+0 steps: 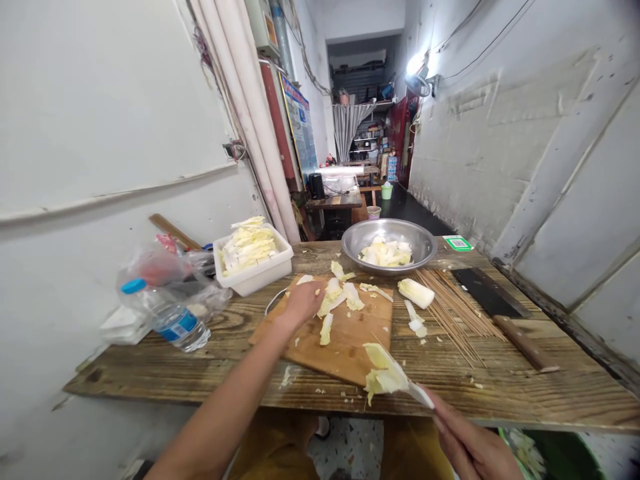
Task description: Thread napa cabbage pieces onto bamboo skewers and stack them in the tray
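Observation:
My left hand [304,301] is over the wooden cutting board [360,353], its fingers closed at the edge of a pale yellow cabbage leaf [331,297]; the fingertips are partly hidden. Several more leaf pieces lie around it on the board. Low at the right, my right hand [467,437] grips skewered cabbage leaves [387,373] by their white stem end, just off the board's near corner. A thin stick tip pokes out past these leaves; most of that skewer is hidden.
A steel bowl [350,250] and a white tub [255,280], both with cabbage, stand at the back. Right of the board lie a cabbage chunk [417,293], bamboo skewers [450,313] and a cleaver [523,340]. A water bottle [173,323] leans at the left.

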